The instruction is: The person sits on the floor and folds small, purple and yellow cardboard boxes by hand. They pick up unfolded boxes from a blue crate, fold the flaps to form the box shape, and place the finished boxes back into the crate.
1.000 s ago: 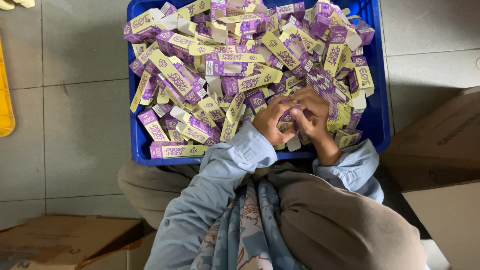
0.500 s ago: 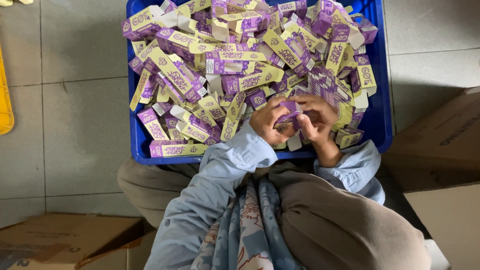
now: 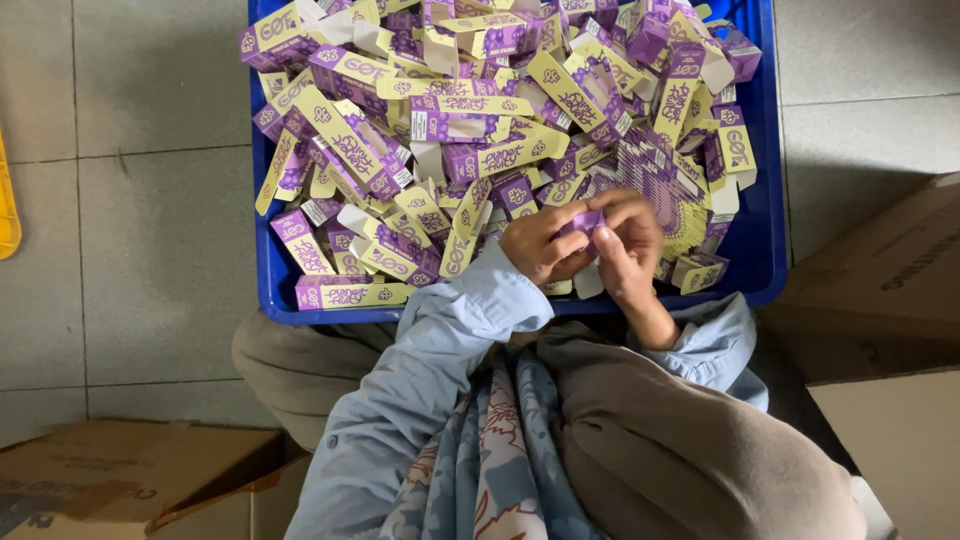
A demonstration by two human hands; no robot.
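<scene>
Both hands meet over the near right part of a blue crate heaped with purple and yellow cartons. The left hand and the right hand are each clamped on one small purple carton, fingers pinching it from either side just above the pile. A stack of flat cartons lies just beyond the right hand. The crate sits on a grey tiled floor. Brown cardboard boxes stand at the lower left and at the right. A yellow edge shows at far left.
</scene>
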